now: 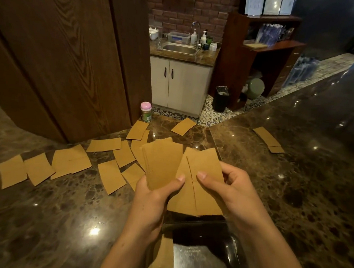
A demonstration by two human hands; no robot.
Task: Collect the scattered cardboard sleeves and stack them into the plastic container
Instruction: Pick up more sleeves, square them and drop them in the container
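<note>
My left hand [155, 196] grips a fanned stack of brown cardboard sleeves [162, 163], held upright above the counter. My right hand [228, 189] holds a second bunch of sleeves [202, 176] beside it, thumb on top. Both bunches hover over a clear plastic container [204, 252] at the near edge, between my forearms; a sleeve [162, 256] leans inside its left part. Several loose sleeves [70, 161] lie scattered flat on the marble counter [44, 219] to the left and behind the hands. Two more sleeves [267, 137] lie at the right.
A small jar with a pink lid [146, 111] stands at the counter's far edge beside a dark wooden panel [63, 56]. Beyond the counter are a sink cabinet [178, 82], a black bin [221, 99] and wooden shelves [264, 52].
</note>
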